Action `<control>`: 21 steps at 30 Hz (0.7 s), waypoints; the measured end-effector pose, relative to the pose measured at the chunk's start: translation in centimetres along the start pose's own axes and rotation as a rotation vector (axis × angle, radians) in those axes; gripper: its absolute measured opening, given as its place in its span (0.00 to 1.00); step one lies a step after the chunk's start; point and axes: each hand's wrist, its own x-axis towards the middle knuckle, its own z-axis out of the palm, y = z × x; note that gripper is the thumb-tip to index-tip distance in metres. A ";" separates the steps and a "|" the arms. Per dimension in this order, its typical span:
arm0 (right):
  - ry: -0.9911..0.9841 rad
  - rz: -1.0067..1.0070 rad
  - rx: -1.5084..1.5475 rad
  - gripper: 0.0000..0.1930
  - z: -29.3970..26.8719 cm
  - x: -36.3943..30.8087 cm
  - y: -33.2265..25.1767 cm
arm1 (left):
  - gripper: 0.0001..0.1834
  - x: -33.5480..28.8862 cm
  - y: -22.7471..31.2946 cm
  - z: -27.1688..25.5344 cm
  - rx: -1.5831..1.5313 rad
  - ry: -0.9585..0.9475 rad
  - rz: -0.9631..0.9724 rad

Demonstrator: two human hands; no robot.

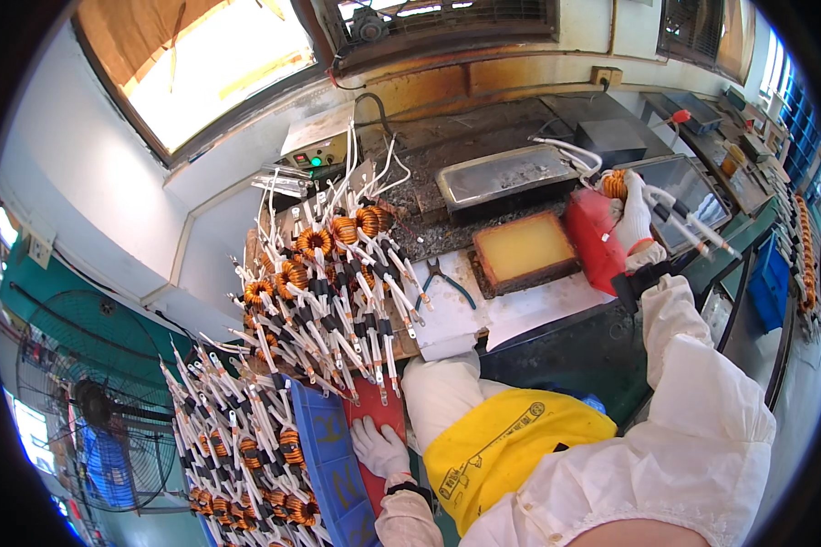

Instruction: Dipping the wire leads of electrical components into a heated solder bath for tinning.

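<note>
My gloved right hand (637, 217) is closed on a copper-wound toroidal coil (615, 185), out at the right side of the bench. White leads with black sleeves hang from that coil to the right, and others reach left. Just below the coil stands a red container (595, 242), partly covered by the hand. My gloved left hand (380, 447) lies with its fingers stretched out on a red surface (376, 412), beside a blue crate (327, 460). Nothing shows in it. Several more coils (315, 242) with white leads are heaped above it on the bench's left part.
A metal-rimmed rectangular pan (511, 173) sits behind a dark tray of yellow material (525, 251). Blue-handled pliers (447, 281) lie on white paper. A box with a green light (317, 157) stands at the back. More coils fill the blue crate; a floor fan (96, 401) stands left.
</note>
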 end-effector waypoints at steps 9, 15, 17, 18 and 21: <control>-0.282 0.703 0.710 0.27 -3.8 -3.0 -3.5 | 0.21 -0.3 -0.5 0.6 -0.020 -0.009 0.008; -0.182 0.715 0.916 0.31 -3.1 -8.0 -5.9 | 0.19 0.7 -0.9 -1.0 -0.065 0.007 0.034; -0.170 0.806 1.116 0.30 -2.8 -9.9 -6.9 | 0.16 2.1 0.1 -2.9 -0.473 -0.100 -0.336; -0.178 0.776 1.158 0.32 -3.7 -9.7 -6.5 | 0.12 3.1 1.8 -3.8 -0.518 0.080 -0.301; -0.181 0.847 1.233 0.32 -4.4 -10.9 -6.5 | 0.08 5.8 7.7 -8.2 -0.894 0.147 -0.229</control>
